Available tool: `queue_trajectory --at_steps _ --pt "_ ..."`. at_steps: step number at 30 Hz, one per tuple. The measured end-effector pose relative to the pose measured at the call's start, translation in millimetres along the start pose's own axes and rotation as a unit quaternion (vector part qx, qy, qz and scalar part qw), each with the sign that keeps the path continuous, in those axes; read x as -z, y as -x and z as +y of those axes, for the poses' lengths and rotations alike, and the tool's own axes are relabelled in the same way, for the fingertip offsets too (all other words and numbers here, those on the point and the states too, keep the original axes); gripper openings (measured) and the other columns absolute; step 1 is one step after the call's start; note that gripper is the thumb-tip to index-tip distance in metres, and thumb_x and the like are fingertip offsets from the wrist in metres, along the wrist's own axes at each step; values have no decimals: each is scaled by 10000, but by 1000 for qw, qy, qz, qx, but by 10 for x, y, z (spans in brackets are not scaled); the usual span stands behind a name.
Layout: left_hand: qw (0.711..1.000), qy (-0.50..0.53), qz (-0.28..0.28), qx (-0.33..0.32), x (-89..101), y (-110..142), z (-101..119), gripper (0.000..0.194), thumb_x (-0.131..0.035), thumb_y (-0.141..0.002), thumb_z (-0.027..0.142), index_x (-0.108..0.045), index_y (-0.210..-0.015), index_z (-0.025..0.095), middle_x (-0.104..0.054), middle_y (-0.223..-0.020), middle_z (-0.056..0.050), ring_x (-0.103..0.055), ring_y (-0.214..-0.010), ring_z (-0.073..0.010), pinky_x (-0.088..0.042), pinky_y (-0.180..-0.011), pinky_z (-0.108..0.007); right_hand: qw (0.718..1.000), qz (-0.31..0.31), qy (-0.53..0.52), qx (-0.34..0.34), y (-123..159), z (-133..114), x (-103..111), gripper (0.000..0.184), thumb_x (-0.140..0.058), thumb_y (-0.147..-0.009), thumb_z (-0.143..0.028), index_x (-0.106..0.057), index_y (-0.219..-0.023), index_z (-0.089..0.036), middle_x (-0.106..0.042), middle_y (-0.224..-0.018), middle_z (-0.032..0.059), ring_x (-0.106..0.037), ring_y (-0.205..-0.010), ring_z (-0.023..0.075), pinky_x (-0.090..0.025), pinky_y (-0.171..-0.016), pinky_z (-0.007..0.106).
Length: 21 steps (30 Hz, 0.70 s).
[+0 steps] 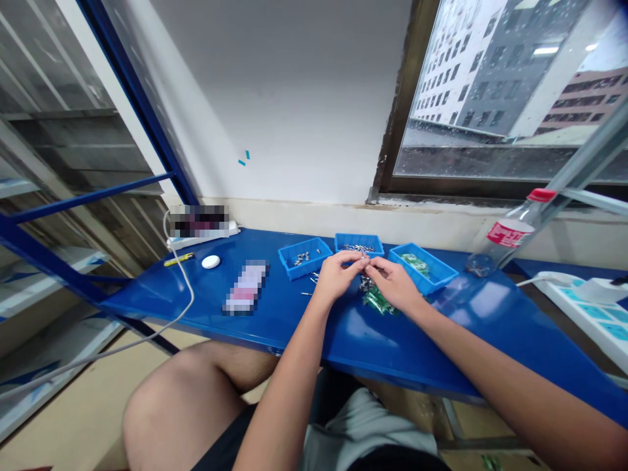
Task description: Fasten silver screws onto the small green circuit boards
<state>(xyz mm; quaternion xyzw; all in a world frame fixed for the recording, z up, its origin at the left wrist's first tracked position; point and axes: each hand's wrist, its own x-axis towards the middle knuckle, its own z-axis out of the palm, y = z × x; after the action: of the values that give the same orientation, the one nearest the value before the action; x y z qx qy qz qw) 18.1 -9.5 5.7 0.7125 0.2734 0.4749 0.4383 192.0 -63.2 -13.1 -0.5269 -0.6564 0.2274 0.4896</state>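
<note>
My left hand (pixel 338 275) and my right hand (pixel 395 284) meet fingertip to fingertip above the blue table (pixel 284 327). Both are closed in a pinch around something tiny, mostly hidden by the fingers, that I cannot make out. Under my right hand lies a pile of small green pieces (pixel 377 302) beside some small shiny metal parts (pixel 364 283). Several thin metal pins (pixel 313 280) are scattered left of my left hand. Behind the hands stand a blue bin with metal parts (pixel 305 273), another with thin metal pieces (pixel 359 239), and one with green pieces (pixel 438 286).
A phone-like flat object (pixel 246 288), a white round case (pixel 210 262) and a yellow cutter (pixel 179 260) lie to the left, near a white cable (pixel 189 288). At the right stand a plastic bottle (pixel 510 234) and a power strip (pixel 589 307). A wall (pixel 294 131) rises behind.
</note>
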Motion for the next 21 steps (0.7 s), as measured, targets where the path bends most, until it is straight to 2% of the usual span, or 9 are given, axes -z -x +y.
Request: queue_trajectory --at_steps 3,6,9,11,17,21 --pt "999 31 34 17 16 -17 -8 200 -818 -812 356 -787 -833 160 -777 -1102 -127 -725 -1083 -256 -566 -976 -379 1000 3 15 7 4 -24 1 327 -582 -970 -502 -743 -1003 -220 -753 -985 55 -673 -844 229 -558 -777 358" --pt "995 51 80 38 25 -31 -40 305 -891 -716 397 -729 -727 139 -772 -1077 -143 -727 -1064 -271 -570 -929 -374 1000 4 21 5 13 -60 0 349 -584 -970 -515 -754 -1042 -219 -761 -1011 64 -680 -845 231 -553 -747 349" --pt "992 53 102 53 32 -37 -62 346 -907 -686 431 -732 -728 136 -780 -1046 -140 -732 -1047 -276 -559 -955 -389 1000 1 19 1 16 -79 -1 358 -592 -966 -529 -757 -1036 -219 -762 -987 62 -681 -812 225 -546 -714 339" --pt "994 46 88 55 37 -35 -56 318 -877 -727 439 -771 -782 144 -787 -1051 -132 -732 -1062 -277 -548 -993 -400 1000 -2 17 2 13 -82 2 360 -594 -964 -535 -756 -1048 -224 -761 -981 60 -681 -815 228 -546 -717 342" --pt "999 32 -20 25 32 -4 7 288 -734 -889 426 -829 -1019 187 -784 -1176 -101 -705 -1178 -269 -516 -1087 -391 1000 -17 -15 9 6 -76 8 360 -584 -963 -530 -748 -1006 -213 -753 -972 62 -666 -845 236 -542 -772 364" --pt "998 29 -26 50 -2 10 19 331 -704 -917 420 -802 -1103 165 -783 -1184 -108 -720 -1143 -269 -539 -1060 -393 997 -7 -78 -27 2 -91 18 362 -650 -921 -545 -732 -1008 -203 -757 -942 62 -681 -833 232 -549 -767 353"
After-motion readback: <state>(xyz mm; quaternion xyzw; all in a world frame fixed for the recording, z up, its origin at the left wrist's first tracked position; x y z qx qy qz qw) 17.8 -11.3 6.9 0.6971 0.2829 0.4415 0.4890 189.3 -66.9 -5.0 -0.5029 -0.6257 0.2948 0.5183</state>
